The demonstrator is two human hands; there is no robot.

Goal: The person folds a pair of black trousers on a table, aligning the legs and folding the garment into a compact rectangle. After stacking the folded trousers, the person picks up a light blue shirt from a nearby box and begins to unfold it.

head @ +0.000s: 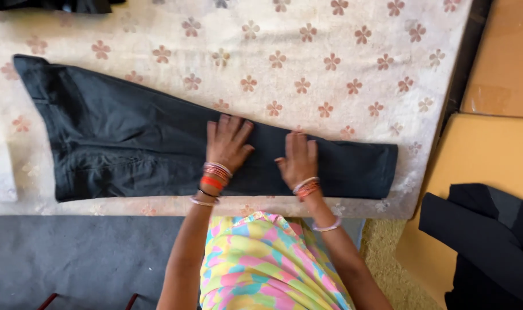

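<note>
Trousers of dark charcoal cloth (129,146) lie flat and folded lengthwise on a cream padded cover printed with pink flowers (330,51), waistband at the far left, leg hems at the right. No container shows in view; the nearest other holder is a tan cardboard sheet (491,149) at the right, on which a heap of black garments (485,235) rests. The left hand (228,142) presses palm-down on the middle of the trouser legs, fingers spread and straight, orange and silver bangles (214,177) at the wrist. The right hand (298,158) lies flat just beside it, fingers together, also bangled. Bare flowered cover stretches beyond the trousers; their near edge runs close to the cover's front border.
</note>
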